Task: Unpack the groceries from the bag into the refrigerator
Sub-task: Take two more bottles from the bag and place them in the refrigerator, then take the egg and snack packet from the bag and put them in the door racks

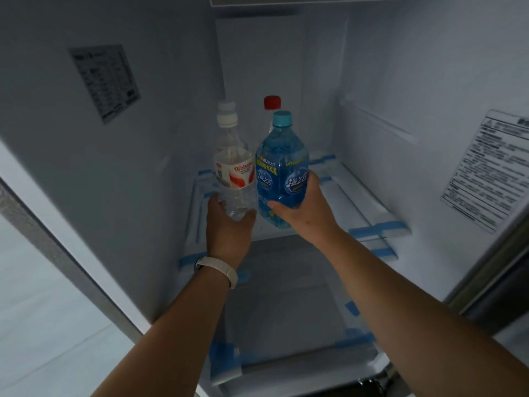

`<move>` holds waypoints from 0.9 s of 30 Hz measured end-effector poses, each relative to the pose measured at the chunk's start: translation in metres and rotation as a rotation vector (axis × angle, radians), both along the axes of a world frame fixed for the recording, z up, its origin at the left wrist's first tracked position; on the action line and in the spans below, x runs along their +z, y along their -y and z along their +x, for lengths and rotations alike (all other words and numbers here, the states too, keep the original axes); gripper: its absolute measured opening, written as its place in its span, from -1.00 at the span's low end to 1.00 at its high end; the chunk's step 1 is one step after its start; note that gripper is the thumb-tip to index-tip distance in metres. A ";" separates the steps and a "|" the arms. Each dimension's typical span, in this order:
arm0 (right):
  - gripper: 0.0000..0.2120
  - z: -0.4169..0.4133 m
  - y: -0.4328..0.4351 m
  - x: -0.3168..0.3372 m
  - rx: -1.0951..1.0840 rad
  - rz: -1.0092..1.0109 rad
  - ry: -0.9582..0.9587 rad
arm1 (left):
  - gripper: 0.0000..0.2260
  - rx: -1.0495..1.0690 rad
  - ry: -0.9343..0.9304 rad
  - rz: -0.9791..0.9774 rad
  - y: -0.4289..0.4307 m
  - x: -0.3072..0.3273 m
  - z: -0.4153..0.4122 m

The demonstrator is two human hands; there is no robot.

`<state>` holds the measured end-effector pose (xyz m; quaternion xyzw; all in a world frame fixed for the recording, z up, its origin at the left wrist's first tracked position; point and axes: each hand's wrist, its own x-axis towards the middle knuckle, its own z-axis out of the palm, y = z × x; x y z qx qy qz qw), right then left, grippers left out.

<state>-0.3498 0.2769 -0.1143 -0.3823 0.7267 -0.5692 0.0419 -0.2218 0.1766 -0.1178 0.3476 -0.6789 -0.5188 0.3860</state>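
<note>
A: In the head view, where are the groceries?

B: Inside the refrigerator. The person's left hand is curled round the lower body of a clear Wahaha water bottle. The right hand grasps a blue drink bottle with a teal cap. Both bottles are upright and just beside each other, over the front part of the white shelf. A red-capped bottle stands behind them, mostly hidden. The bag is out of sight.

A: Are the two bottles set down yet?

B: That cannot be told, because the hands and the bottles' own bodies hide their bases.

A: What could go wrong from here?

B: Three things, probably. Pushed deeper, either bottle could knock the red-capped bottle over, since it stands right in their path. Released too near the shelf's front edge, or with a base half on the raised rim, a tall bottle may tip forward and fall to the lower shelf. And the clear bottle looks thin-walled and slick, so a loose grip low on its body could let it lean or slip.
</note>
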 end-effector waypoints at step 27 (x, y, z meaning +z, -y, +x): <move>-0.45 0.100 -0.131 -0.037 0.195 0.622 -0.620 | -0.52 -0.130 0.634 -0.744 -0.091 -0.080 0.140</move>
